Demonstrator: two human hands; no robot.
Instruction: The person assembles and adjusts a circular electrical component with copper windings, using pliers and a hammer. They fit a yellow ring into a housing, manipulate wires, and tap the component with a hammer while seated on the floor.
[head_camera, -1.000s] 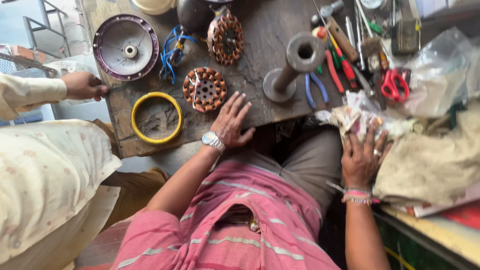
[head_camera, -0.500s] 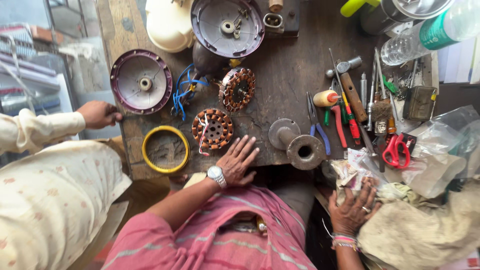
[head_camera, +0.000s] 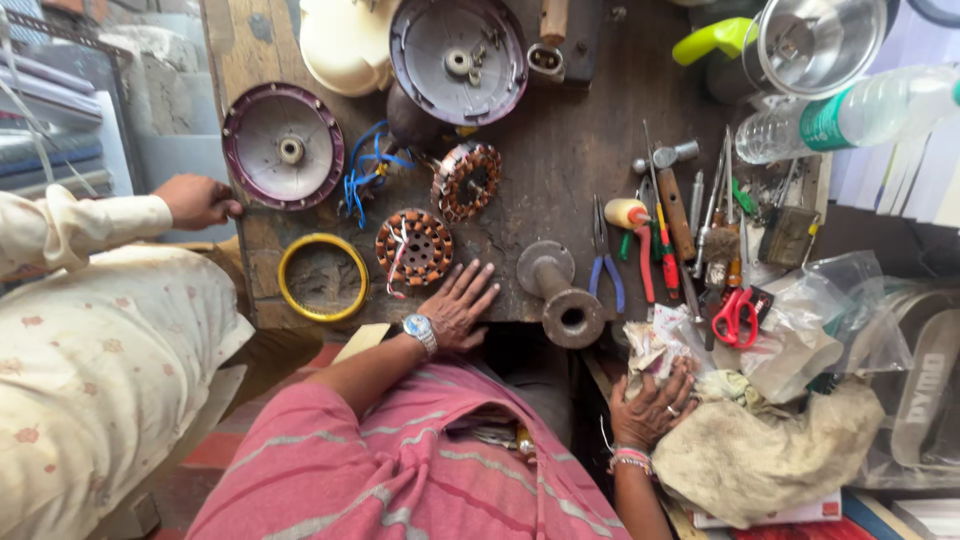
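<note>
- Fingers of the left hand (head_camera: 455, 308) lie spread and flat on the table (head_camera: 560, 215), gripping nothing, just below the copper-wound stator (head_camera: 413, 247) at centre frame.
- Fingers of the right hand (head_camera: 650, 405) rest open on crumpled cloth (head_camera: 760, 450), lower right.
- Judgement: lift the stator by its rim, sparing the windings and loose leads.
</note>
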